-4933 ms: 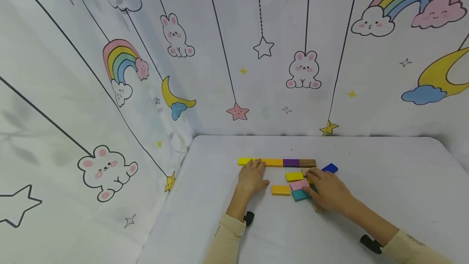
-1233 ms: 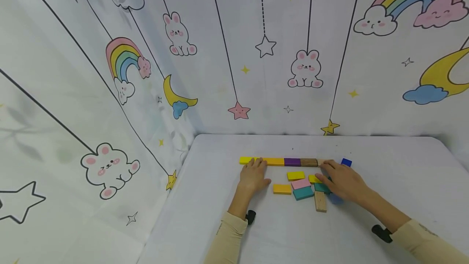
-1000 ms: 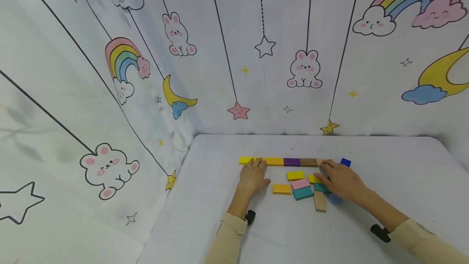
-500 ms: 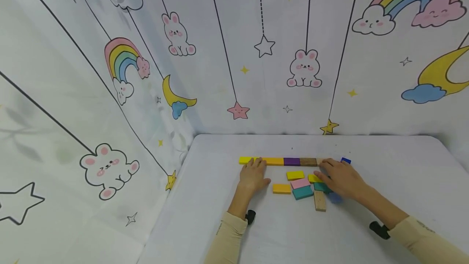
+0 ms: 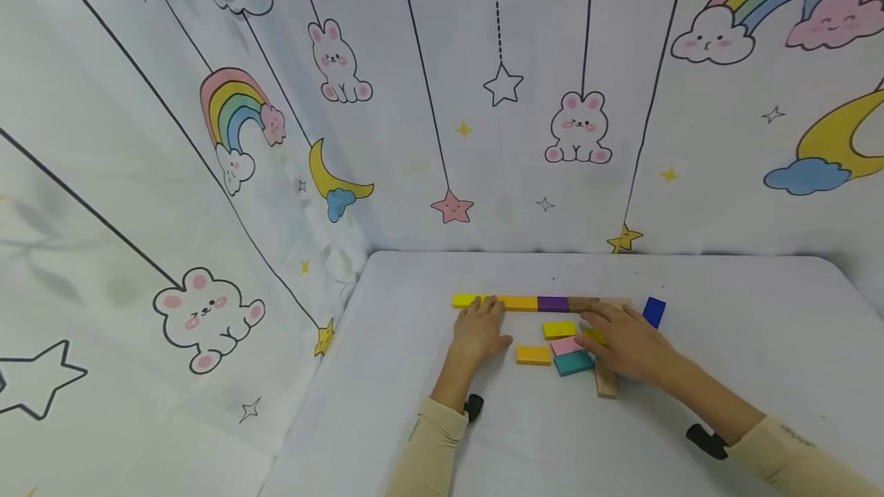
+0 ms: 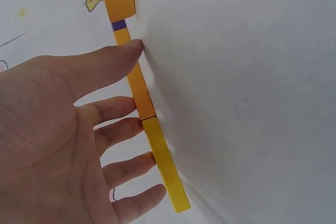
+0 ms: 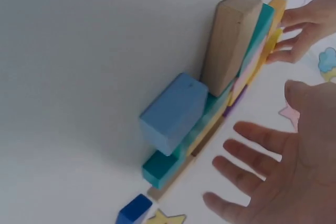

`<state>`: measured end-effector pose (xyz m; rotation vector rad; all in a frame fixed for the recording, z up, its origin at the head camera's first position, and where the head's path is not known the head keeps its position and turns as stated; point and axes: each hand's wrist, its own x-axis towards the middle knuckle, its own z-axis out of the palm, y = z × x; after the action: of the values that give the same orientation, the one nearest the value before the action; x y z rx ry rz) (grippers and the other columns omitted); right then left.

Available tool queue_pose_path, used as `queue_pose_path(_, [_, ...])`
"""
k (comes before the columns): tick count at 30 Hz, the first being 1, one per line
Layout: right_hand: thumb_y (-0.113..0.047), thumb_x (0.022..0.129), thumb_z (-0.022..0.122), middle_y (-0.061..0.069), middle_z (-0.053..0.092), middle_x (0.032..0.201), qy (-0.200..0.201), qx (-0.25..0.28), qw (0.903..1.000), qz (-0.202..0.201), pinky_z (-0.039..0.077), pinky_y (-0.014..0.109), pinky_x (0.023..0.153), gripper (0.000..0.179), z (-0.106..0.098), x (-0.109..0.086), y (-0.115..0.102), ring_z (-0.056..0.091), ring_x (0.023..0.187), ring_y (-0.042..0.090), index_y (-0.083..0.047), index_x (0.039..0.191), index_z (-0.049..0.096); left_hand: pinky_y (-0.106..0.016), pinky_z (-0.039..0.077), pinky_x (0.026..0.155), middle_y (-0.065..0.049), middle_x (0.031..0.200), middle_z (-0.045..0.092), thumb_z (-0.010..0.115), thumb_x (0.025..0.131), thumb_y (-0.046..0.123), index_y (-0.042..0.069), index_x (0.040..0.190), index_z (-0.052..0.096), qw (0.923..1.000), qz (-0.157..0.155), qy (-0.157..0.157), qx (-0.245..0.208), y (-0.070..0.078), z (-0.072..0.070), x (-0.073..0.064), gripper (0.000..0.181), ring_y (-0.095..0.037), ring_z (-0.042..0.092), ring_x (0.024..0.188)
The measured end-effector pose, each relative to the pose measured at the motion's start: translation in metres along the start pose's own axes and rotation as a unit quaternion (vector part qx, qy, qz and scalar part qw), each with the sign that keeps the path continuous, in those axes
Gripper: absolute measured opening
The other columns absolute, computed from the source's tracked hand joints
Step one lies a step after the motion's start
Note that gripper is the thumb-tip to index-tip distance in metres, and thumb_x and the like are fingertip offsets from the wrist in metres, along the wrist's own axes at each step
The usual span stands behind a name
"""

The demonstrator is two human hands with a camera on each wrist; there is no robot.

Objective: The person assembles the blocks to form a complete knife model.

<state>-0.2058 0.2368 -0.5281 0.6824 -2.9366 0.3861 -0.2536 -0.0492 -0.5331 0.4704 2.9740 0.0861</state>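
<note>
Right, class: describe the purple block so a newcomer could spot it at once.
On the white table, find the straight row of blocks near the far edge. Between its orange block and brown block lies the purple block, the only purple one in view.

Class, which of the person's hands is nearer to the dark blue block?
Right. The right hand is just left of the dark blue block; the left hand is farther left, touching the leftmost yellow block.
</note>
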Motion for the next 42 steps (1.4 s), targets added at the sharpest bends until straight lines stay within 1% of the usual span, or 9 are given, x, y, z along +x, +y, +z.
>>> queue_pose_path(4, [-0.046,0.103,0.063,0.018,0.059,0.147,-0.021,0.000,0.9997,-0.011,0.035,0.070,0.114,0.051,-0.002,0.000,-0.011,0.053,0.136,0.044,-0.009,0.138,0.067,-0.051,0.034,0.123,-0.001,0.166,0.039,0.069,0.099,0.048,0.019,0.158,0.044,1.0000,0.004,0.005,0.001,0.001,-0.001,-0.001,0.072,-0.031,0.034,0.154])
queue_pose_path(8, [-0.043,0.102,0.066,0.016,0.063,0.142,-0.034,0.002,0.9989,-0.033,0.037,0.069,0.114,0.047,0.000,0.001,-0.016,0.056,0.133,0.041,-0.008,0.134,0.069,-0.051,0.034,0.123,-0.001,0.166,0.039,0.069,0.098,0.048,0.019,0.158,0.044,1.0000,0.004,0.003,0.002,0.003,-0.003,-0.002,0.072,-0.030,0.034,0.154])
queue_pose_path(11, [-0.044,0.102,0.065,0.013,0.065,0.138,-0.042,-0.006,0.9983,-0.040,0.034,0.072,0.114,0.044,0.003,0.001,-0.019,0.057,0.133,0.038,-0.011,0.133,0.070,-0.051,0.034,0.124,-0.001,0.167,0.038,0.069,0.098,0.048,0.019,0.159,0.043,1.0000,0.003,0.000,0.000,0.004,-0.005,-0.003,0.072,-0.030,0.033,0.155])
queue_pose_path(13, [-0.047,0.103,0.063,0.009,0.067,0.137,-0.048,-0.017,0.9980,-0.038,0.031,0.074,0.114,0.044,0.005,0.001,-0.021,0.056,0.134,0.037,-0.015,0.132,0.071,-0.051,0.034,0.123,-0.001,0.166,0.038,0.070,0.098,0.048,0.019,0.158,0.044,1.0000,0.004,0.001,0.001,0.005,-0.004,-0.002,0.072,-0.030,0.033,0.154])
queue_pose_path(17, [-0.048,0.103,0.062,0.005,0.068,0.135,-0.058,-0.029,0.9972,-0.038,0.029,0.078,0.113,0.042,0.004,0.000,-0.028,0.056,0.134,0.036,-0.019,0.133,0.072,-0.050,0.034,0.123,-0.001,0.166,0.038,0.069,0.099,0.048,0.020,0.159,0.044,1.0000,0.005,0.001,0.005,0.005,-0.002,0.000,0.071,-0.030,0.033,0.154])
queue_pose_path(22, [-0.046,0.103,0.064,0.006,0.068,0.135,-0.055,-0.021,0.9975,-0.039,0.034,0.078,0.109,0.044,0.006,0.000,-0.031,0.057,0.133,0.037,-0.017,0.135,0.071,-0.050,0.033,0.124,0.000,0.166,0.039,0.070,0.098,0.048,0.020,0.158,0.044,1.0000,0.003,0.002,0.004,0.005,-0.002,0.000,0.071,-0.029,0.033,0.154])
queue_pose_path(28, [-0.044,0.102,0.066,0.008,0.068,0.133,-0.048,-0.014,0.9978,-0.042,0.040,0.074,0.107,0.044,0.010,0.003,-0.033,0.060,0.128,0.036,-0.015,0.135,0.070,-0.049,0.034,0.124,0.000,0.166,0.039,0.070,0.098,0.049,0.020,0.158,0.044,1.0000,0.003,0.004,0.006,0.004,-0.002,0.000,0.072,-0.029,0.034,0.154])
queue_pose_path(37, [-0.045,0.099,0.070,0.008,0.067,0.130,-0.035,-0.010,0.9980,-0.052,0.042,0.073,0.106,0.047,0.017,0.009,-0.038,0.062,0.124,0.035,-0.013,0.133,0.071,-0.051,0.033,0.124,-0.001,0.166,0.038,0.069,0.099,0.048,0.019,0.158,0.044,1.0000,-0.001,0.002,0.001,0.003,-0.003,-0.002,0.071,-0.030,0.033,0.155])
queue_pose_path(42, [-0.048,0.099,0.070,0.009,0.066,0.132,-0.032,-0.020,0.9980,-0.051,0.042,0.073,0.107,0.051,0.020,0.012,-0.039,0.062,0.124,0.036,-0.012,0.135,0.070,-0.051,0.031,0.125,-0.001,0.167,0.037,0.068,0.099,0.048,0.019,0.159,0.043,1.0000,-0.004,0.000,0.001,0.002,-0.003,-0.002,0.071,-0.030,0.032,0.155])
